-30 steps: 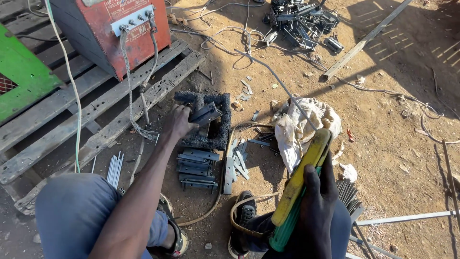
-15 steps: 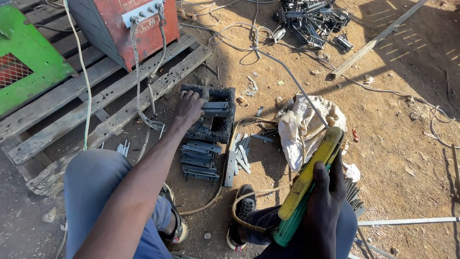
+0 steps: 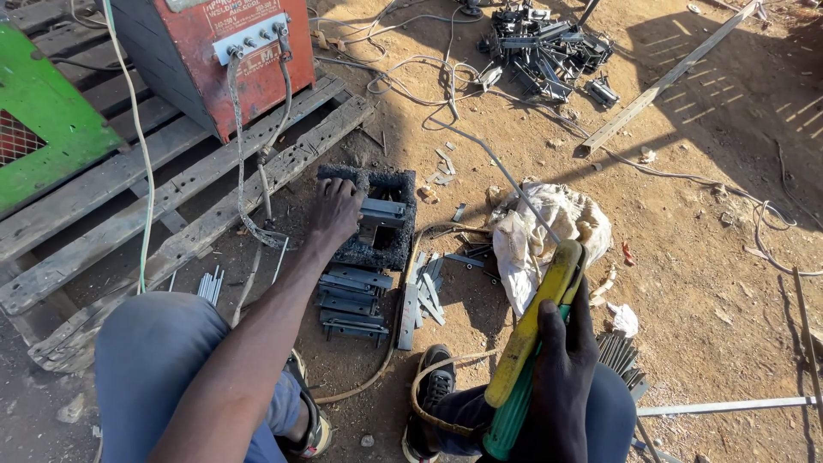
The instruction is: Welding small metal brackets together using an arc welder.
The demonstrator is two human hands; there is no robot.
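Now | left hand (image 3: 336,214) fingers curled on dark block jig (image 3: 370,217), under them | right hand (image 3: 561,377) clamped around yellow-green electrode holder (image 3: 531,339).

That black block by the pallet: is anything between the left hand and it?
No. The left hand already rests on the black block, its fingers over the block's left edge. The metal piece sits in the block's hollow, right beside the hand, with nothing visible between them.

Charred square block (image 3: 377,244) on dirt; yellow-green tool (image 3: 527,343) held upright
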